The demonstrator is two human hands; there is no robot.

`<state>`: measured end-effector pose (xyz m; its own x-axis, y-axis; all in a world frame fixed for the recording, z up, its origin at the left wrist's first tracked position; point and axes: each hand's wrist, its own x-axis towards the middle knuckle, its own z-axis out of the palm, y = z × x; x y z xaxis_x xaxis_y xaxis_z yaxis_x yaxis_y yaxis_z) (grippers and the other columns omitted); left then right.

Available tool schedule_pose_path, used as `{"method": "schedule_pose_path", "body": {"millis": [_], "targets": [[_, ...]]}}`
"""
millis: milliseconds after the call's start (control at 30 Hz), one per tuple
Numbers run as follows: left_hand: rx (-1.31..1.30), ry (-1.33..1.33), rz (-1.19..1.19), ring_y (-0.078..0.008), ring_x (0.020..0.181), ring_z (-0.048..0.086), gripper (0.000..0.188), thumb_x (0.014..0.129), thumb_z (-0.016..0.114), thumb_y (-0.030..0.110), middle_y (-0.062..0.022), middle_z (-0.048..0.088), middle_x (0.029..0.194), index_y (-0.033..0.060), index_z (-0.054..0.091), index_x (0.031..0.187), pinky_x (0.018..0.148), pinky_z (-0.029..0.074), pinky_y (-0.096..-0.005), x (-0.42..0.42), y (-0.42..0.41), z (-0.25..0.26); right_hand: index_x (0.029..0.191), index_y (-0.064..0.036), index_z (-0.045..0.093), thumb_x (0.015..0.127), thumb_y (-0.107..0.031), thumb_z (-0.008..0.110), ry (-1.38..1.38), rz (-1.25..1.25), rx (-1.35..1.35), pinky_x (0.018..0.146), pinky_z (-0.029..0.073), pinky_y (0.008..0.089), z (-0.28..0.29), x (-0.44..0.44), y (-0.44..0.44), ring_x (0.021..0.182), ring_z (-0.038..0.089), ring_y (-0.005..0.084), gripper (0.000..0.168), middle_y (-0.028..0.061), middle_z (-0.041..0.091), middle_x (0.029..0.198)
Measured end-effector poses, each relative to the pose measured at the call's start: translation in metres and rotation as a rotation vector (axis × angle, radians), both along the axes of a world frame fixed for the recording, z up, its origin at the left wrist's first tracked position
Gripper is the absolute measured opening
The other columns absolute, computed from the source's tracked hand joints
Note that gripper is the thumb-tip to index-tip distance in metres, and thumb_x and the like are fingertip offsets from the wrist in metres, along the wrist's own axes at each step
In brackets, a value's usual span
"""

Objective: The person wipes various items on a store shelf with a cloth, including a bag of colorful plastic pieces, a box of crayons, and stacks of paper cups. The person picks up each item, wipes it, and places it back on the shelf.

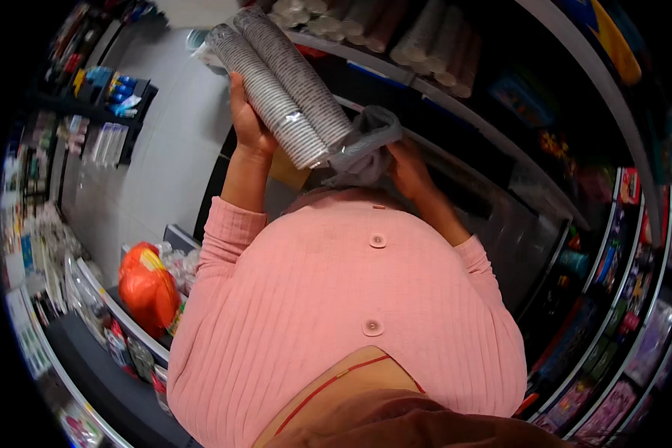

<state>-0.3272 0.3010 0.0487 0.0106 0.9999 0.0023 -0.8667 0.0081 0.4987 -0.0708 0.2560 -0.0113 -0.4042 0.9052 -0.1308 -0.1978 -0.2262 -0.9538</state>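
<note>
In my left hand are two long stacks of nested paper cups in clear plastic wrap, lying side by side at a slant. The fingers reach around beneath them, mostly hidden. My right hand grips a bunched grey cloth, which touches or overlaps the near end of the stacks. Part of that hand is concealed behind the cloth.
More wrapped cup stacks line a shelf ahead. An orange plastic bag sits at the lower left. Stocked shelves curve along my right. Pale floor tiles show at the left.
</note>
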Motion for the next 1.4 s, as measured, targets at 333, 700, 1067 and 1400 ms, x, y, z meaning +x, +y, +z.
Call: {"method": "schedule_pose_path", "body": {"millis": [333, 700, 1067, 1400], "targets": [[-0.045, 0.55, -0.411, -0.0248, 0.115, 0.048, 0.071, 0.085, 0.06, 0.043, -0.0134, 0.045, 0.129, 0.0071, 0.029, 0.138, 0.096, 0.04, -0.0391, 0.123, 0.024, 0.005, 0.137, -0.009, 0.037, 0.084, -0.033, 0.059, 0.238, -0.294, -0.228, 0.097, 0.04, 0.0399, 0.007, 0.058, -0.003, 0.121, 0.044, 0.0279, 0.062, 0.0136, 0.045, 0.132], [0.513, 1.489, -0.263, -0.0292, 0.133, 0.028, 0.077, 0.085, 0.061, 0.045, -0.0129, 0.022, 0.148, 0.0208, 0.02, 0.145, 0.105, 0.026, -0.047, 0.209, 0.089, -0.042, 0.137, -0.011, 0.038, 0.087, -0.043, 0.055, 0.401, -0.589, -0.302, 0.093, 0.041, 0.047, -0.081, 0.202, 0.125, 0.115, 0.047, 0.029, 0.062, 0.0104, 0.046, 0.13], [0.891, 2.313, 0.295, -0.033, 0.132, 0.026, 0.063, 0.084, 0.062, 0.038, -0.0098, 0.027, 0.143, 0.0316, 0.032, 0.139, 0.099, 0.017, -0.0683, 0.249, 0.112, -0.06, 0.128, 0.003, 0.044, 0.086, -0.044, 0.057, -0.629, -0.625, 0.198, 0.091, 0.042, 0.0434, -0.03, 0.19, 0.159, 0.111, 0.052, 0.0353, 0.065, 0.0221, 0.05, 0.122], [0.856, 2.249, 0.369, -0.0324, 0.131, 0.027, 0.061, 0.082, 0.063, 0.029, -0.0086, 0.029, 0.143, 0.0286, 0.037, 0.137, 0.098, 0.021, -0.0652, 0.264, 0.102, -0.038, 0.129, 0.005, 0.043, 0.089, -0.034, 0.056, -0.804, -0.81, 0.418, 0.092, 0.043, 0.0442, -0.051, 0.2, 0.156, 0.116, 0.049, 0.0354, 0.058, 0.0259, 0.046, 0.128]]}}
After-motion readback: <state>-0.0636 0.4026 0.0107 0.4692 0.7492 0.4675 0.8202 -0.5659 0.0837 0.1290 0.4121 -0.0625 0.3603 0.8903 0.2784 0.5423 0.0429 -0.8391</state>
